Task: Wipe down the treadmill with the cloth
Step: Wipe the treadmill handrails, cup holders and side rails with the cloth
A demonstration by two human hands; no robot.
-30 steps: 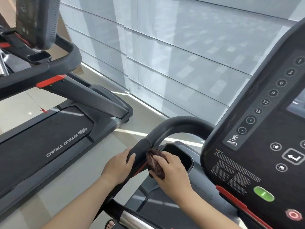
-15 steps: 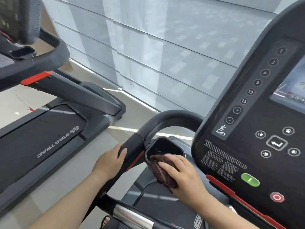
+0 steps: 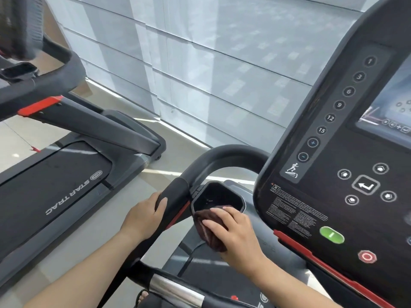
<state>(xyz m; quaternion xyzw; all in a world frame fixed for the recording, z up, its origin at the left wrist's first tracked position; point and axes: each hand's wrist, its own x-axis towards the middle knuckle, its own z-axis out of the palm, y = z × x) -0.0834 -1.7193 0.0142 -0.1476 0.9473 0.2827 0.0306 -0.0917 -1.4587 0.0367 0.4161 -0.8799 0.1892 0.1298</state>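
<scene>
A dark maroon cloth [image 3: 208,227] lies bunched on the near rim of the treadmill's black cup holder [image 3: 216,196]. My right hand [image 3: 235,232] holds the cloth, fingers curled over it and pressing it against the rim. My left hand [image 3: 144,215] grips the black padded handrail [image 3: 175,196] just left of the cup holder, thumb over the top. The treadmill's black console [image 3: 329,196] with number keys, arrows, a green button and a red stop button fills the right side.
A second treadmill [image 3: 66,185] marked STAR TRAC stands to the left, with its own handrail and red trim [image 3: 40,105]. A strip of beige floor separates the two machines. Grey window blinds [image 3: 200,63] run behind. A chrome grip bar [image 3: 175,290] crosses below my arms.
My right hand has carried the cloth from the handrail's inner side down and right onto the cup holder's near rim. The left hand keeps its grip on the handrail.
</scene>
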